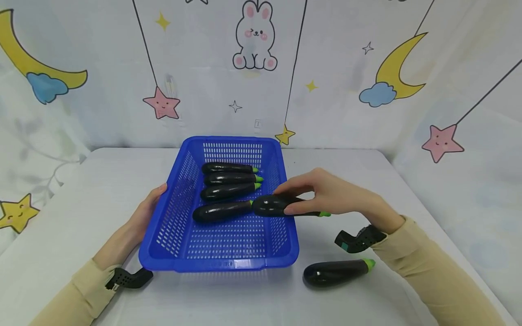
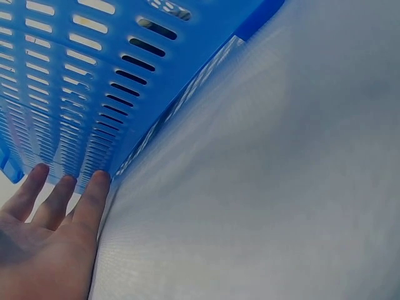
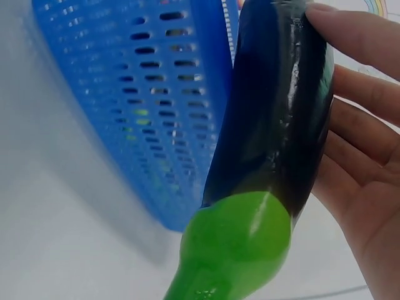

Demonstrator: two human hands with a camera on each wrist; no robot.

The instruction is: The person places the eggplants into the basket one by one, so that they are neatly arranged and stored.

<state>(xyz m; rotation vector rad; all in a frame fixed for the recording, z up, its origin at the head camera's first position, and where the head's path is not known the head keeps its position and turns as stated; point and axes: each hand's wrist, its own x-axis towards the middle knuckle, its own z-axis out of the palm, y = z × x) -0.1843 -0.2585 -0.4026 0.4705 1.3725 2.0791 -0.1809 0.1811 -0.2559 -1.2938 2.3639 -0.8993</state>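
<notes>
A blue plastic basket (image 1: pixel 220 264) with slotted walls holds several dark eggplants (image 1: pixel 230 191) with green stem ends, lying side by side. My right hand (image 1: pixel 326 192) pinches another eggplant (image 1: pixel 269 206) between thumb and fingers over the basket's right rim. Its green end (image 3: pixel 240 240) points away from the basket, toward the camera in the right wrist view. On the basket's left side, my left hand (image 1: pixel 144 215) rests against the outer wall. Its extended fingertips (image 2: pixel 97 181) touch the slotted side in the left wrist view; its thumb is hidden there.
One more eggplant (image 1: pixel 336 273) lies on the white tabletop (image 1: pixel 228 301), to the right of the basket and nearer to me. Behind the table hangs a pale curtain (image 1: pixel 204 81) printed with moons, stars and a rabbit. Each wrist wears a black camera band (image 1: pixel 360 239).
</notes>
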